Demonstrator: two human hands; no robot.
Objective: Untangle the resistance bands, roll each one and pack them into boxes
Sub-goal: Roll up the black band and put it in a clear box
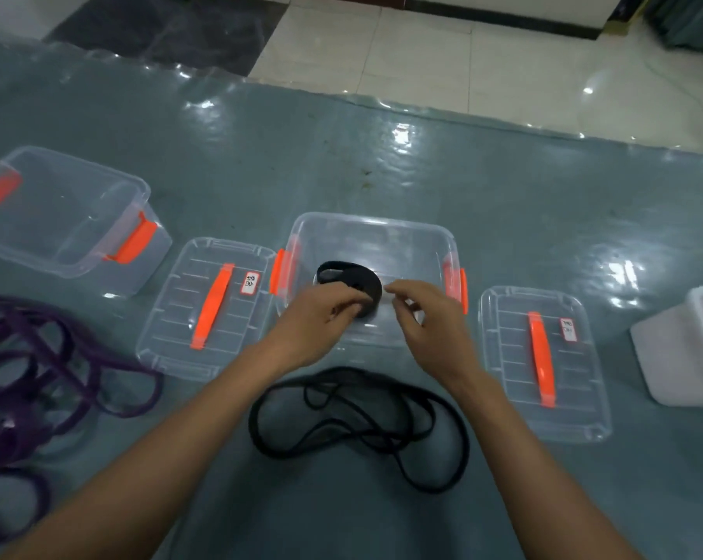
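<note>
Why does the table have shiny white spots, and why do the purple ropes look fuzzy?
In the head view, room lights bounce off the glossy plastic table cover as white glare patches; the purple bands sit at the wide lens's edge, so they smear; the rolled black band and both hands, left hand, right hand, are slightly soft too.

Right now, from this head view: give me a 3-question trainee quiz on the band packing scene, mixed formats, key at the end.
1. True or false: the rolled black band is at the open middle box, with the left hand on it.
2. Which loose bands lie nearest the person, between the forearms? A purple bands B black bands C none
3. Fill in: the two box lids on the table have ____ handles.

Key: 1 true; 2 B; 3 orange
</note>
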